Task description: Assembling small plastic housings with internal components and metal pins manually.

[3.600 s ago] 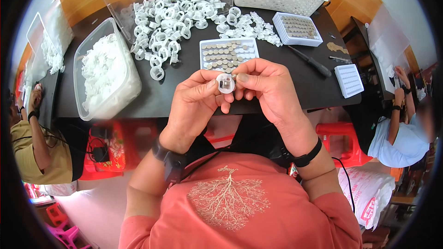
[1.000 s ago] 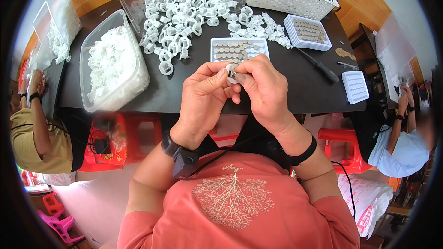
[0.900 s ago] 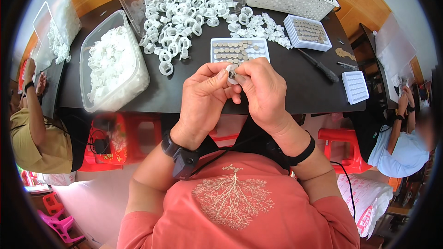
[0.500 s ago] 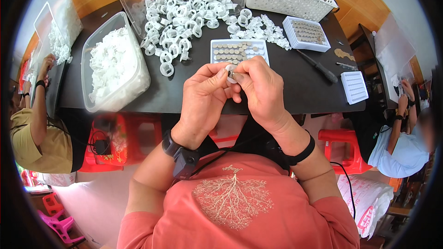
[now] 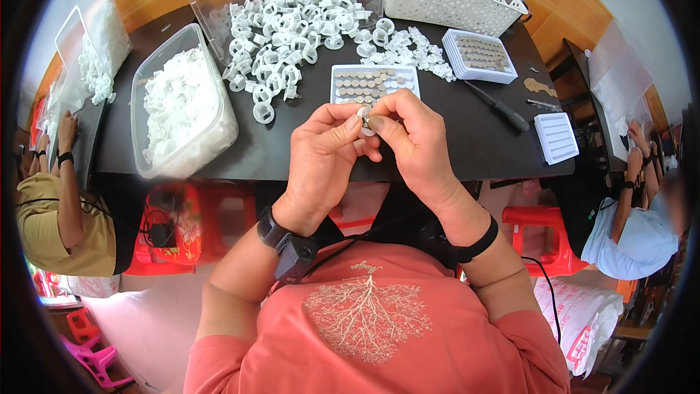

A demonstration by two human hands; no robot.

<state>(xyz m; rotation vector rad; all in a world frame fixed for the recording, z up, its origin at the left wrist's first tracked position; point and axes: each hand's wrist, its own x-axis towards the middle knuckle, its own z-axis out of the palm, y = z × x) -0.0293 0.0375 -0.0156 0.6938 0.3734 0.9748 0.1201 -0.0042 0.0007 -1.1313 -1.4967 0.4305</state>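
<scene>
Over the table's near edge, my left hand [image 5: 319, 149] is closed, pinching a small white plastic part [image 5: 362, 111] between thumb and fingers. My right hand [image 5: 417, 142] is closed on the same part from the other side, its thumb and forefinger meeting there. A small dark or metallic piece shows at the pinch, too small to tell apart. Just beyond my fingers lies a white tray [image 5: 413, 87] with rows of flat round grey discs [image 5: 357, 82]; my hands hide its near side.
Behind the tray are heaped clear-white ring parts [image 5: 292, 29] and smaller white pieces [image 5: 415, 51]. A clear tub [image 5: 138, 128] stands left. At right are stacked trays [image 5: 477, 75], a screwdriver [image 5: 503, 108], a small tray [image 5: 557, 138] and a white basket [image 5: 452, 9]. Other people work at both sides.
Both hands stay together at nearly the same spot. The white part between my fingers has turned slightly, and my right thumb and forefinger have shifted a little on it.
</scene>
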